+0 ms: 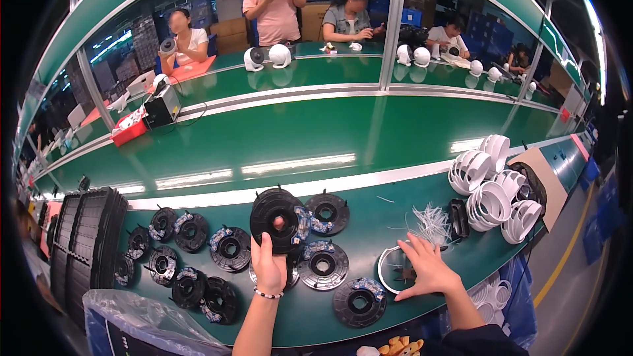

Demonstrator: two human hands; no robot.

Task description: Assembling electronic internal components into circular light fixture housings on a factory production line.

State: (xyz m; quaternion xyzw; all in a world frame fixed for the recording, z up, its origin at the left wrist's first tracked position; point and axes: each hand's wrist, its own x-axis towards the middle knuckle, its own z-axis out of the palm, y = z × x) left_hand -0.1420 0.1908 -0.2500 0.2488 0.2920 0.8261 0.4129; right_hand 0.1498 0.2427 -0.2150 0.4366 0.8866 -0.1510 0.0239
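Observation:
My left hand [267,270], with a beaded bracelet at its wrist, is closed on a black round disc base [267,207]. A fingertip shows through the disc's centre hole, and a blue circuit board [302,224] sits on its right edge. My right hand [428,269] is curved round a thin white ring [382,273], fingers at its top and thumb at its bottom. Small dark parts show inside the ring. Beneath and beside the raised disc lie similar black discs with boards, such as one [323,265] between my hands and another [359,303] nearer me.
More black discs [191,232] lie at left, beside stacked black trays [86,250]. White cable ties [432,223] and a pile of white rings [488,204] are at right. A plastic-lined bin [145,316] stands front left. Co-workers [273,6] work beyond the green conveyor [290,138].

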